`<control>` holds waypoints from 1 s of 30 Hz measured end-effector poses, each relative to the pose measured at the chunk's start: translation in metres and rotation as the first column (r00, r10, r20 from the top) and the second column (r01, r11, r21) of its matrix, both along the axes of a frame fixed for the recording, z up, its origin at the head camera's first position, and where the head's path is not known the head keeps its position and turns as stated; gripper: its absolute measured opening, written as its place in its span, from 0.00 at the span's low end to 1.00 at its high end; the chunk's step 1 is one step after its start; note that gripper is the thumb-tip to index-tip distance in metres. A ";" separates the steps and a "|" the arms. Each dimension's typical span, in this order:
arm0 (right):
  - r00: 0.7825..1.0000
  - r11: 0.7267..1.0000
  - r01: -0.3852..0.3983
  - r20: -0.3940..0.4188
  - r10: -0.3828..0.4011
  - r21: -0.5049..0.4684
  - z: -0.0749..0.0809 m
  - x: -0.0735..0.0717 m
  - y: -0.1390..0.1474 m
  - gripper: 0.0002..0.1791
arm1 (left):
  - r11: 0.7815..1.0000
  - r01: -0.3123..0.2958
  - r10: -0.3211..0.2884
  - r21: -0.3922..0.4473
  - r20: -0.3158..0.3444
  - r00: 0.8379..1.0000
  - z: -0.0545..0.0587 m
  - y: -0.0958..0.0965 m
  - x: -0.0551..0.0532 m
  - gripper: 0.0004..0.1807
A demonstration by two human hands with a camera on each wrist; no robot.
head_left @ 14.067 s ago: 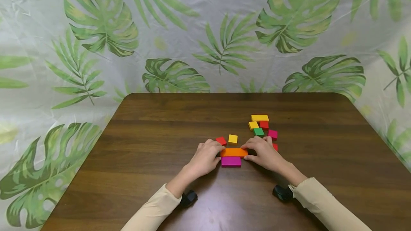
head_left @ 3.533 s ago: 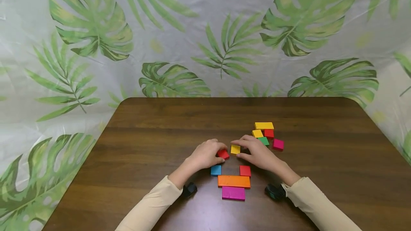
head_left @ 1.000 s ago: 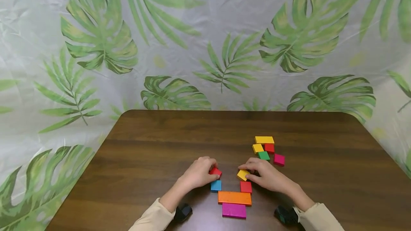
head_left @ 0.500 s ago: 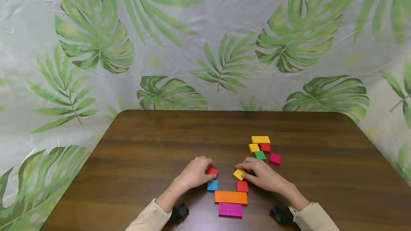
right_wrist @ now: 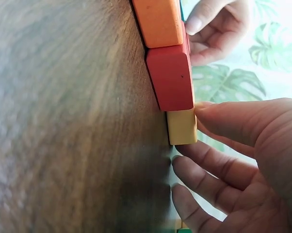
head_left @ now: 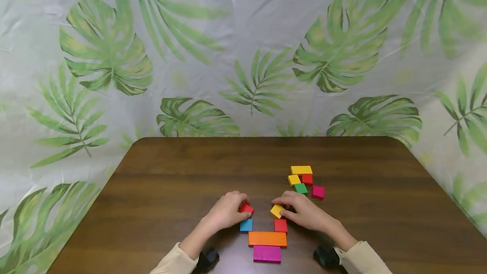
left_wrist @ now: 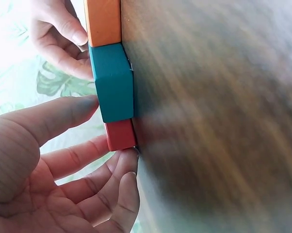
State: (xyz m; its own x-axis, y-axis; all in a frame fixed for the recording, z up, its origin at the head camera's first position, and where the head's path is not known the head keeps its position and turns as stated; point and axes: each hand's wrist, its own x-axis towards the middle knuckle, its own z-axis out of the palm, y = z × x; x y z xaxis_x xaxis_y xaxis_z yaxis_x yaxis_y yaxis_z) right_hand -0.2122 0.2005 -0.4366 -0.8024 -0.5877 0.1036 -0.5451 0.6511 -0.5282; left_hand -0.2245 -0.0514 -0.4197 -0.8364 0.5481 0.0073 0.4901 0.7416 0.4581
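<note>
My left hand (head_left: 224, 210) pinches a small red block (head_left: 247, 209), turned at an angle just behind a blue block (head_left: 246, 226). My right hand (head_left: 304, 212) holds a small yellow block (head_left: 276, 211) between thumb and fingers, also turned, behind a second red block (head_left: 280, 225). Those blue and red blocks stand apart at the two ends of a long orange block (head_left: 267, 239), which has a purple block (head_left: 267, 254) on its near side. In the left wrist view, the thumb lies by the blue block (left_wrist: 114, 87), with fingertips at the red block (left_wrist: 121, 135).
Farther back on the brown wooden table (head_left: 171, 181) lies a loose group: a long yellow block (head_left: 301, 170), a small yellow one (head_left: 294, 180), a red one (head_left: 307, 179), a green one (head_left: 301, 188) and a magenta one (head_left: 318, 192). A leaf-print curtain (head_left: 251, 54) hangs behind the table.
Since the oldest frame, blue and red blocks have come to the orange block's far side. Both hands have since drawn the other red and the yellow block apart and nearer; the last second shows little movement.
</note>
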 end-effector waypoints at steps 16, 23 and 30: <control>0.931 0.936 0.351 -0.115 -0.346 0.021 0.023 -0.061 0.067 0.17 | 0.995 -0.039 0.028 0.095 0.111 0.993 -0.001 -0.009 0.004 0.27; 0.938 0.937 0.346 -0.053 -0.344 0.046 0.021 -0.079 0.072 0.18 | 0.993 -0.046 0.039 0.105 0.068 0.997 0.002 -0.013 0.002 0.24; 0.929 0.926 0.366 0.026 -0.369 0.089 0.018 -0.091 0.072 0.17 | 0.993 -0.037 0.032 0.111 0.051 0.998 0.001 -0.017 -0.002 0.24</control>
State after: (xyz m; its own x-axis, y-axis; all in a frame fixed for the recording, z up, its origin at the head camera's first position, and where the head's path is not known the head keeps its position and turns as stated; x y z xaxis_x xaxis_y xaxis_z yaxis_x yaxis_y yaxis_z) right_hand -0.3028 0.2724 -0.4187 -0.9663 -0.2556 0.0301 -0.2380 0.8429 -0.4826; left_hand -0.2266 -0.0685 -0.4182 -0.8557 0.5169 0.0256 0.4401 0.7007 0.5616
